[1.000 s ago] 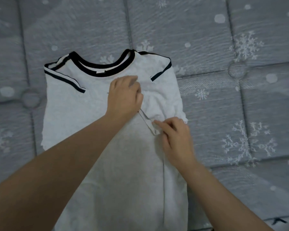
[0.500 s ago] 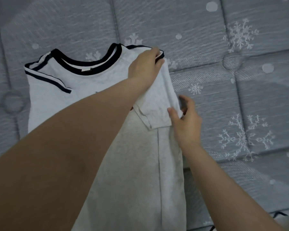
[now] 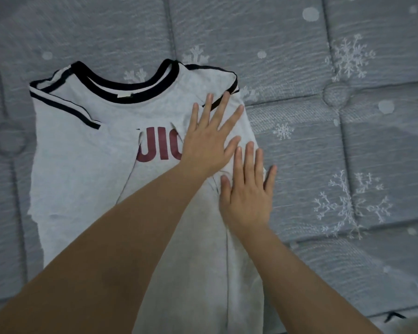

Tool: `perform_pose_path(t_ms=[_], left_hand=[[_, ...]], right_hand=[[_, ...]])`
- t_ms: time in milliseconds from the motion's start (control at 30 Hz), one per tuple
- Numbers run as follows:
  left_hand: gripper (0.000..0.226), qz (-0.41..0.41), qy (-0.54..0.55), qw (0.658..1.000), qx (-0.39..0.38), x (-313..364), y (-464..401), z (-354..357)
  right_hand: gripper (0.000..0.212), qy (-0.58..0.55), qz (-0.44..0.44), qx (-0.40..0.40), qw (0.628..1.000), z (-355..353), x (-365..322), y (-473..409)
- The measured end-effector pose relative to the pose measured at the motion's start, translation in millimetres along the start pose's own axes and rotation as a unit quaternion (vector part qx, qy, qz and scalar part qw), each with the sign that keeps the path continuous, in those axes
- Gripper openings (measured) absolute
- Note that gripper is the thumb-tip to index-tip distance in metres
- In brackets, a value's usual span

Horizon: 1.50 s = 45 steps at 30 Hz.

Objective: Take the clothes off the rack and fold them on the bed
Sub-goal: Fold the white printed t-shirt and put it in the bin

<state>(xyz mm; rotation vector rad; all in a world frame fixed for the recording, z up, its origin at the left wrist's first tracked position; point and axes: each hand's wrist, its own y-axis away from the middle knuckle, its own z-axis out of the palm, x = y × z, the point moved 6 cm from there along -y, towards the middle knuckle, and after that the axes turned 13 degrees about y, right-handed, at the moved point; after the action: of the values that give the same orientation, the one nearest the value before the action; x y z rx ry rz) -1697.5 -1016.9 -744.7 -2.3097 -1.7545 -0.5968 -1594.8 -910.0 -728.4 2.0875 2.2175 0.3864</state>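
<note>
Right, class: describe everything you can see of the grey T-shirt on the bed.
The T-shirt is light grey, of soft knit-looking cloth, with a black collar and black stripes at the shoulders and sleeve edges. Dark red letters show on its chest, partly hidden. It lies flat on the bed, collar away from the viewer, its left side folded inward. The left hand and right hand press flat on its right side.

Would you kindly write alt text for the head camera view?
Both hands, the left hand and the right hand, press flat on a grey T-shirt with a black collar and red letters, spread on a grey snowflake-patterned bed.
</note>
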Motion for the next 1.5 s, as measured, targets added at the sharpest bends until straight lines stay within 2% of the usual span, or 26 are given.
perform_pose_path(t_ms=[133,233,333,400,467,533,667,800,900,967,1033,1100,1133,1233,1300,1367,1433,1500], left_hand=[[0.063,0.017,0.003,0.999,-0.029,-2.9,4.1,-8.2],[0.067,-0.022,-0.001,0.999,-0.039,-22.4,17.3,-26.4],[0.065,-0.032,-0.006,0.999,-0.016,-44.1,34.7,-60.7],[0.059,-0.046,-0.023,0.999,0.016,-67.8,49.0,-84.4],[0.058,-0.070,-0.024,0.996,0.058,-95.1,63.2,-104.7],[0.058,-0.099,-0.021,0.991,0.086,-122.5,77.5,-120.3],[0.046,-0.144,-0.062,0.987,0.044,-166.3,91.5,-126.1],[0.052,-0.157,-0.030,0.987,0.012,-187.4,93.1,-124.0],[0.053,-0.171,0.003,0.985,0.039,-195.3,91.6,-127.8],[0.049,-0.159,0.030,0.984,0.072,-197.9,91.1,-132.5],[0.048,-0.139,0.028,0.986,0.085,-201.6,87.1,-136.6],[0.055,-0.141,0.010,0.988,0.065,-208.8,81.6,-139.9],[0.061,-0.153,0.000,0.987,0.056,-214.7,79.9,-141.6],[0.072,-0.194,-0.012,0.979,0.060,-229.1,78.4,-148.5],[0.077,-0.222,-0.011,0.973,0.064,-237.0,80.0,-153.0],[0.083,-0.246,-0.010,0.967,0.065,-242.9,80.4,-157.7],[0.086,-0.253,-0.015,0.965,0.067,-247.1,80.0,-164.5],[0.078,-0.256,-0.018,0.964,0.061,-252.2,77.5,-171.8]], right_hand=[[0.065,-0.009,0.015,-0.002,1.000,-7.6,-6.2,0.7],[0.063,-0.062,0.007,0.015,0.998,-28.5,-17.5,-4.9],[0.060,-0.148,-0.015,0.044,0.988,-51.9,-34.7,-23.2],[0.069,-0.180,-0.034,0.038,0.982,-65.6,-45.7,-42.5],[0.079,-0.124,-0.076,0.032,0.989,-75.9,-55.3,-64.7],[0.074,-0.034,-0.113,0.032,0.992,-78.4,-63.9,-84.6],[0.058,0.030,-0.125,0.025,0.991,-70.5,-78.2,-109.9],[0.039,0.023,-0.113,-0.013,0.993,-73.3,-86.7,-127.3],[0.037,-0.041,-0.133,-0.012,0.990,-78.9,-94.9,-129.7],[0.034,-0.081,-0.154,0.011,0.985,-82.1,-101.5,-129.2],[0.024,-0.068,-0.160,0.071,0.982,-89.6,-104.7,-135.6],[0.035,-0.057,-0.140,0.117,0.982,-98.1,-103.6,-147.7],[0.044,-0.055,-0.122,0.115,0.984,-100.2,-102.9,-155.5],[0.071,0.032,-0.088,0.019,0.995,-88.1,-97.8,-176.8],[0.081,0.088,-0.088,-0.037,0.991,-77.5,-93.5,-182.5],[0.090,0.119,-0.089,-0.028,0.988,-80.9,-90.2,-187.0],[0.081,0.158,-0.104,0.008,0.982,-90.3,-90.1,-188.8],[0.056,0.179,-0.127,0.011,0.976,-94.0,-90.7,-187.1]])
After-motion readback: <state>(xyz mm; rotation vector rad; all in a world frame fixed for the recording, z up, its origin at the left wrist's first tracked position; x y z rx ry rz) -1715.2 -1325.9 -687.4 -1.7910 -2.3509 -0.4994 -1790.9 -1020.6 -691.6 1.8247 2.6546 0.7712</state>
